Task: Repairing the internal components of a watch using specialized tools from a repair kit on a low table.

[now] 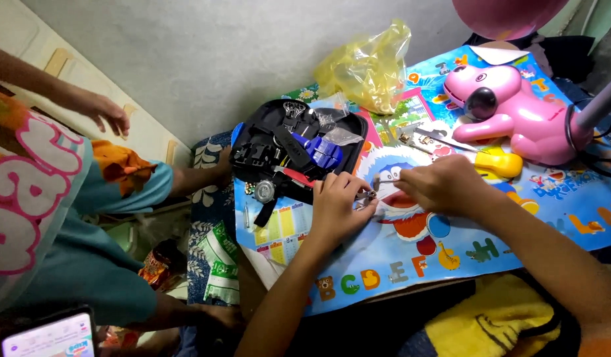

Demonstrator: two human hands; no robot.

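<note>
My left hand (336, 206) rests on a colourful cartoon table mat (385, 258) and pinches a small metal part (369, 195) at its fingertips. My right hand (444, 185) comes in from the right and holds a thin metal tool (383, 180) whose tip meets that part. Just behind my left hand lies an open black tool case (295, 142) with blue tools and small plastic bags inside. A wristwatch with a black strap (264, 193) lies at the case's front edge.
A pink dog-shaped desk lamp (510, 109) stands at the back right, a yellow object (498, 162) in front of it. A crumpled yellow plastic bag (368, 63) lies behind. Another person (61, 198) in teal clothes stands at left; a phone screen (51, 337) shows bottom left.
</note>
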